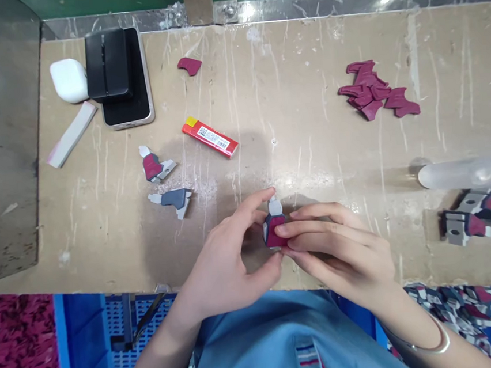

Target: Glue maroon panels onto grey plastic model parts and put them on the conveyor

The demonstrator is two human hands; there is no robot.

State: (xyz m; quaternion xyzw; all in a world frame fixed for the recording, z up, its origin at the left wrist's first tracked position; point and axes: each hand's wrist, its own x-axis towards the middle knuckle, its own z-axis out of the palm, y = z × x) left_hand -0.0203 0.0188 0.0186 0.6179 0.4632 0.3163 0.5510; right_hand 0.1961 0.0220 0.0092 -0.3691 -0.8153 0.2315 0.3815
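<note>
A small moulded part (275,206), light grey and dark blue with a maroon panel (273,238) on its face, stands near the table's front edge between my hands. My left hand (226,258) grips it, index finger at its light grey top and thumb near its lower end. Fingertips of my right hand (347,246) press on the maroon panel and its right side. Left of my hands lie a similar part with a maroon panel (152,166) and another showing a bare dark blue face (174,198). The underside of the held part is hidden.
Loose maroon pieces (364,92) lie in a pile at the back right; one maroon piece (189,66) sits apart. A red packet (210,138), phone (143,110), black box (107,64) and white case (69,80) occupy the left. A translucent tube (470,172) juts in above finished-looking parts (456,227).
</note>
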